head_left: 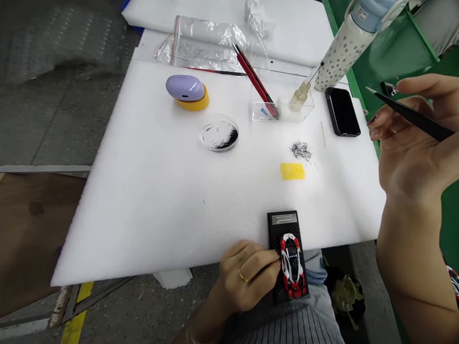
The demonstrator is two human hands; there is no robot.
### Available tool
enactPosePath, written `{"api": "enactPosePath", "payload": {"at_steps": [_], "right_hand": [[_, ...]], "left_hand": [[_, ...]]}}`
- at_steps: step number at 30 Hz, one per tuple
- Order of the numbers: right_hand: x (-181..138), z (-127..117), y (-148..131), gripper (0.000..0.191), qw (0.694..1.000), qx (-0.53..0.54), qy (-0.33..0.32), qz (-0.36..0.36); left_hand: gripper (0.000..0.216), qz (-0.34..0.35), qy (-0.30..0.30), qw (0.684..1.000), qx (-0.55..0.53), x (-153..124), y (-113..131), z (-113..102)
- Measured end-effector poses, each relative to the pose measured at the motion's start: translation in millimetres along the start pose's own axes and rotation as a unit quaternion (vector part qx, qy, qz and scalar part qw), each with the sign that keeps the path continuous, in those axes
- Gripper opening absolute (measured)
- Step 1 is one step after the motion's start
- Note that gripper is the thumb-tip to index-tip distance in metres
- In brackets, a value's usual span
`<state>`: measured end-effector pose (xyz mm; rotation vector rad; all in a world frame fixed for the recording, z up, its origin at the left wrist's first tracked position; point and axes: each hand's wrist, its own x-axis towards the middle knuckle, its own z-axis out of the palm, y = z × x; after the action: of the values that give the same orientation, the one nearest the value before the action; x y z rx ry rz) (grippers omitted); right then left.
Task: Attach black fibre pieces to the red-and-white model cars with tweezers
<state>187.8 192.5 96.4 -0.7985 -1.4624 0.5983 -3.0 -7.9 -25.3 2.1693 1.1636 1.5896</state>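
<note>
At the near edge of the white foam board, my left hand [249, 274] is closed, its fingertips against the side of a red, white and black model car [292, 263]. The car sits on a black display base [283, 229] with a silver nameplate. Whether my thumb also grips the base is hidden. Raised at the right, my right hand [416, 143] has its palm turned up and holds black tweezers [419, 118], their pale tip pointing left. Beyond the car lie a yellow tape piece [292, 171] and a pile of short black fibres [301, 150].
A round clear dish [215, 134] holds more black bits. Behind it, a purple case [184, 88] rests on a yellow roll [195, 102]. A clear tray [263, 112] holds a red cutter [254, 76] and a small bottle [300, 94]. A phone [343, 112] and a flask [344, 52] stand right.
</note>
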Motion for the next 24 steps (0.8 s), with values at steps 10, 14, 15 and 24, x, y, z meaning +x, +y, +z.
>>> {"api": "enactPosePath", "payload": {"at_steps": [10,14,15,24], "right_hand": [[-39,72,-33,0.017,0.870,0.045,-0.412,0.265],[-55,105,-23,0.024,0.832,0.055,-0.418,0.361],[-59,111,-20,0.024,0.830,0.053,-0.409,0.374],[-67,140,-8,0.019,0.843,-0.015,-0.396,0.364]], "left_hand": [[0.021,-0.009,-0.013,1.000,0.024,7,2,-1],[0.022,-0.004,-0.014,0.999,0.045,7,2,1],[0.022,-0.003,-0.015,0.999,0.050,6,2,2],[0.020,0.011,0.013,0.998,0.056,3,-2,8]]}}
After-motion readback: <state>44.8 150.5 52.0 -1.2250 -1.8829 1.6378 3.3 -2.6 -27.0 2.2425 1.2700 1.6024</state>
